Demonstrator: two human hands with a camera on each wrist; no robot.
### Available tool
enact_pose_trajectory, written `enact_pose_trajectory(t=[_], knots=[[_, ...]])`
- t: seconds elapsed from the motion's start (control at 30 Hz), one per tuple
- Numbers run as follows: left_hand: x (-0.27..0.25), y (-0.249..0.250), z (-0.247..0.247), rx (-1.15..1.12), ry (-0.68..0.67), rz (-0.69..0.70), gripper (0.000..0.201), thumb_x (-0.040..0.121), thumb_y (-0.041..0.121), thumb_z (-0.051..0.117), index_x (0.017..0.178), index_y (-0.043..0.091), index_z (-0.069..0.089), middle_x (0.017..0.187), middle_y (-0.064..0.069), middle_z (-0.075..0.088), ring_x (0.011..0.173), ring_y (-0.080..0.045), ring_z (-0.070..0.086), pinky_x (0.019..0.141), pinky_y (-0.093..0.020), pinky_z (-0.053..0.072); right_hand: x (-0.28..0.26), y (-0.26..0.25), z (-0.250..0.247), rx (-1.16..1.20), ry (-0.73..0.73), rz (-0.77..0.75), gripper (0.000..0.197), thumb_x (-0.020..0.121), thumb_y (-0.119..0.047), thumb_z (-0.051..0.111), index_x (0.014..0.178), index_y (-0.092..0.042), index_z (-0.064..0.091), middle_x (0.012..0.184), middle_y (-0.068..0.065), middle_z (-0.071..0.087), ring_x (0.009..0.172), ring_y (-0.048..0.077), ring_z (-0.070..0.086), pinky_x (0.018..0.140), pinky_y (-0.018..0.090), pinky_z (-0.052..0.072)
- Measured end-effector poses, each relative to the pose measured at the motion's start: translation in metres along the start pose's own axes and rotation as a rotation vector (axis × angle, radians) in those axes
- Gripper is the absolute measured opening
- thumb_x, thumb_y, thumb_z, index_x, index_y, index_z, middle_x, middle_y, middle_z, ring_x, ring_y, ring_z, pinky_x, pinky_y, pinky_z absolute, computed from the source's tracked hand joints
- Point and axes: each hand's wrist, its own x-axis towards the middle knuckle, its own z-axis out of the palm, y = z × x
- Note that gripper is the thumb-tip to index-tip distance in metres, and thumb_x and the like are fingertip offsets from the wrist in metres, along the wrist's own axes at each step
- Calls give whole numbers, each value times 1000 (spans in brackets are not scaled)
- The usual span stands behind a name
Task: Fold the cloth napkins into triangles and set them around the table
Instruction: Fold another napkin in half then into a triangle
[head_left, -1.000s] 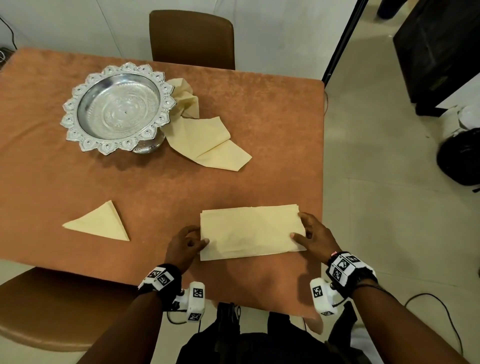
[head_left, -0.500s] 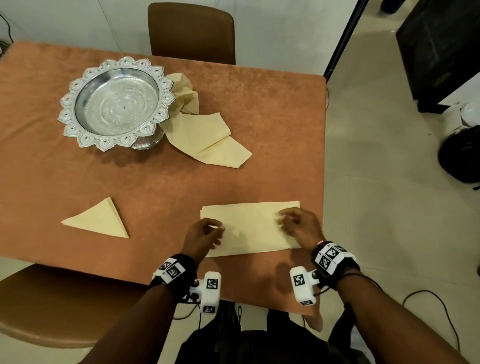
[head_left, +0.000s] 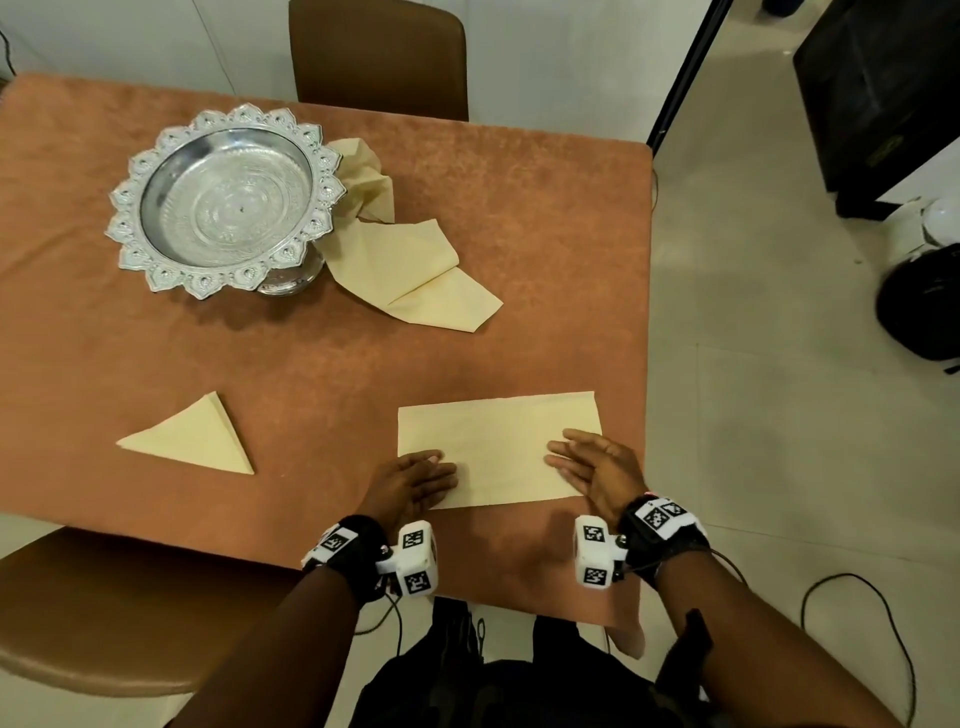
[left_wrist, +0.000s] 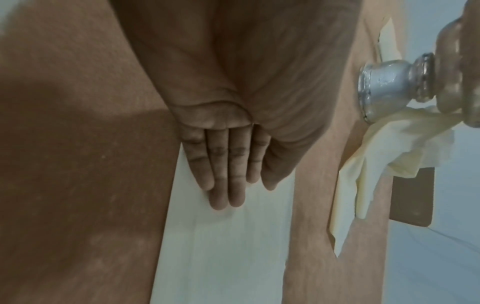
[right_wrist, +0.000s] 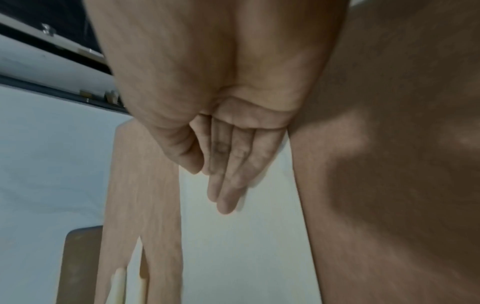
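Observation:
A cream napkin folded into a rectangle (head_left: 498, 441) (left_wrist: 228, 246) (right_wrist: 244, 246) lies near the table's front right edge. My left hand (head_left: 415, 480) (left_wrist: 228, 181) lies flat on its front left corner with straight fingers. Flat on the napkin's right part rests my right hand (head_left: 587, 462) (right_wrist: 228, 185), fingers straight and pointing left. A napkin folded into a triangle (head_left: 195, 441) sits at the front left. A loose crumpled napkin (head_left: 410, 265) (left_wrist: 376, 164) lies beside the silver bowl.
An ornate silver pedestal bowl (head_left: 226, 200) stands at the back left of the orange table (head_left: 519, 208). Brown chairs stand at the far side (head_left: 379, 57) and at the front left (head_left: 104, 613). Black cases sit on the floor at the right (head_left: 883, 104).
Both hands moved from the napkin's outer edges onto it, curled for a moment, and now lie flat on the cloth. The napkin is smoother and lies squarer.

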Motion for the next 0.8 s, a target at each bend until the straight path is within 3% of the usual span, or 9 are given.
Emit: enact_pose_trajectory(t=[0.13,0.2,0.33,0.47,0.63,0.8], knots=[[-1,7,-22,-45,85,40,24,97,12,53,118,1,59,105,-17,72,85,-24,73,75,-29,57,-2,-14,-30,82,141,-46,26,94,-3,56,120,0,60,111,22,70,96,33,72,86,32,55],[0,12,-19,-60,100,72,24,97,11,54,117,1,60,101,-17,72,82,-23,73,73,-28,57,-1,-21,-26,78,140,-74,27,93,-3,57,120,0,60,110,22,71,97,34,71,82,29,56],[8,29,20,-91,-32,60,23,97,10,53,118,5,60,100,-15,73,83,-25,72,71,-29,57,8,-27,25,-48,-67,-48,27,94,-4,57,120,-2,61,114,20,70,102,33,69,102,41,47],[20,33,55,-88,-69,21,24,97,13,53,120,7,58,106,-14,72,87,-26,71,77,-31,55,23,-21,64,-114,-191,44,28,95,-4,54,122,-6,59,115,16,71,105,31,69,102,37,47],[22,31,37,-121,16,25,28,97,14,55,122,4,57,113,-15,70,95,-26,70,82,-31,54,35,-24,37,27,-57,21,29,94,-1,53,123,-3,58,112,17,72,102,30,71,100,36,49],[14,39,1,-158,134,85,22,97,15,52,115,3,58,108,-16,70,94,-26,70,77,-29,55,26,-38,-15,154,145,-69,22,93,1,54,113,-5,62,108,18,72,96,31,72,92,34,53]])
